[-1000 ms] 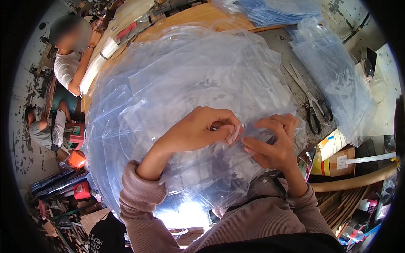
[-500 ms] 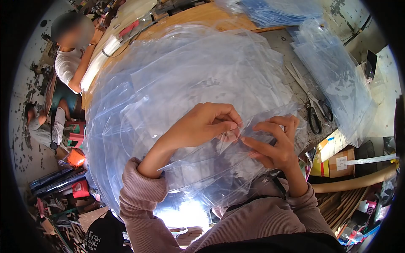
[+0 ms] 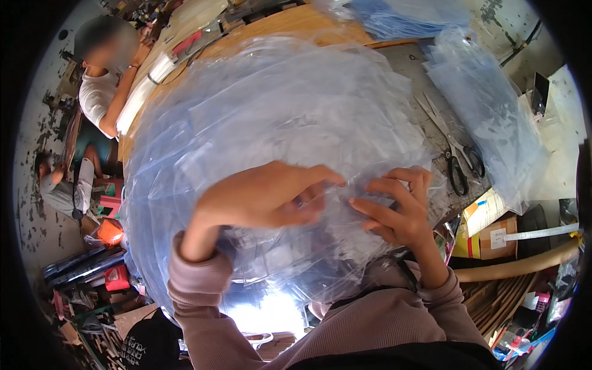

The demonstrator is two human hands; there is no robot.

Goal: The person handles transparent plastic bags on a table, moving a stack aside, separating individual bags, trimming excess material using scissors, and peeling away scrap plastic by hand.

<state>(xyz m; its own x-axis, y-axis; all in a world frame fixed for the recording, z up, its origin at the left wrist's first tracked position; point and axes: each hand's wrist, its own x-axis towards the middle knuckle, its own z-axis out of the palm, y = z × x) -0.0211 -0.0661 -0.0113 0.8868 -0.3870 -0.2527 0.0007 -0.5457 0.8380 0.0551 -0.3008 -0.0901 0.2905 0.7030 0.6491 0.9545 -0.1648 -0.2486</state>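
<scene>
Clear plastic sheets point(image 3: 290, 105) lie in a broad, overlapping pile in front of me. My left hand point(image 3: 265, 196) is over the near part of the pile, smeared by motion. Its index finger stretches to the right, apart from the thumb, and no sheet shows in its grasp. To the right, my right hand point(image 3: 401, 206) has bent fingers around the loose edge of a clear plastic sheet. Reflections hide exactly where its fingertips meet the plastic. Black-handled scissors point(image 3: 455, 151) lie partly spread beyond my right hand.
More plastic sheets point(image 3: 487, 111) are stacked at the right, and bluish ones point(image 3: 410, 18) at the back. A person point(image 3: 102, 92) sits at the far left by the wooden table point(image 3: 290, 24). A cardboard box point(image 3: 498, 237) and a tan tube point(image 3: 518, 264) stand at the lower right.
My left hand has drawn back to the left from the plastic beside my right hand, and its fingers have parted. The right hand has stayed nearly in place.
</scene>
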